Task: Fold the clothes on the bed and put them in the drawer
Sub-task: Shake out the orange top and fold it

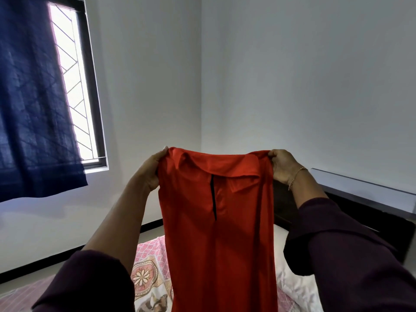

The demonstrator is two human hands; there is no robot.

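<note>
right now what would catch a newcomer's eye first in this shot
The bright red shirt dominates the centre, held up in the air at its shoulders by the left hand and the right hand. At upper left, a dark blue curtain half covers a bright window. Below, a pink patterned bedsheet shows.

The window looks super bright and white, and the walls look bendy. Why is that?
In the head view, daylight through the window washes the panes out to white, so nothing outside shows; the blue curtain beside it stays dark. The wide-angle lens bends straight lines near the edges, like the window frame. The red shirt, held up by both hands, looks sharp.
</note>
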